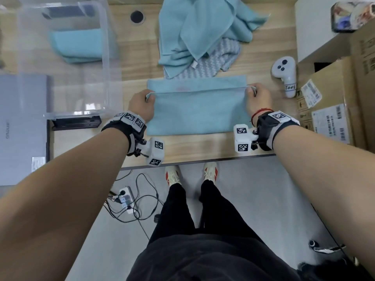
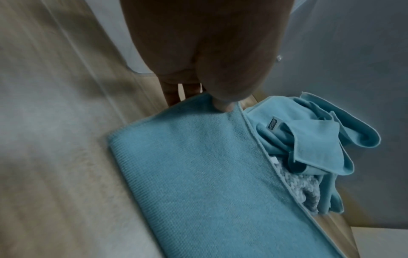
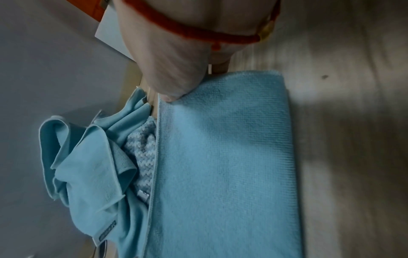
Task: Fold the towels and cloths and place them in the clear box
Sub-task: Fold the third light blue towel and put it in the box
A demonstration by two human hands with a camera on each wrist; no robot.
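A light blue towel (image 1: 198,110) lies on the wooden table, its near half doubled over toward the far edge. My left hand (image 1: 142,102) pinches the left corner of the upper layer, and my right hand (image 1: 256,98) pinches the right corner. The wrist views show the same towel (image 2: 209,183) (image 3: 225,165) with a thumb on each corner. Behind it sits a heap of unfolded blue cloths (image 1: 203,33) over a white-and-blue zigzag cloth (image 1: 219,59). The clear box (image 1: 81,82) stands at the left and holds one folded blue towel (image 1: 77,45).
A white handheld controller (image 1: 285,76) lies to the right of the towel. Cardboard boxes (image 1: 334,110) crowd the right edge. A grey laptop (image 1: 22,126) and a black device (image 1: 77,122) sit at the left. A round cable hole (image 1: 137,16) is at the back.
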